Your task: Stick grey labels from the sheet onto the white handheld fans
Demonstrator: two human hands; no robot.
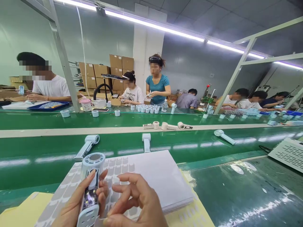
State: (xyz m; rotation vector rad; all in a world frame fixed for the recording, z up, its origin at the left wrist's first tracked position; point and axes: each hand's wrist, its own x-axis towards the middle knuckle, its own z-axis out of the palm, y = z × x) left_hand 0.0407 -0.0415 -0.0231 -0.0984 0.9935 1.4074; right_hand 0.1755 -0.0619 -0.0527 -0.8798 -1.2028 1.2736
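Observation:
My left hand (78, 198) is wrapped around a light-blue handheld fan (91, 192), its round head up and its handle toward me. The thumb lies on the handle's front, where a dark, glossy section shows. Close to the handle's right side, my right hand (134, 198) has its fingers curled in a pinch. A small whitish bit shows by the index fingertip, and something thin and clear seems to be near the thumb; I cannot make out what is gripped. Under both hands lies a sheet of grey stickers (63, 189), beside a stack of white sheets (156, 176).
Beyond the sheets runs a green conveyor belt (123, 145) carrying light-blue fans (88, 145). White fans (165, 126) lie on a pale strip farther back. Co-workers sit or stand across the line. A white slotted metal box (287, 154) stands at right; yellow paper (26, 208) lies left.

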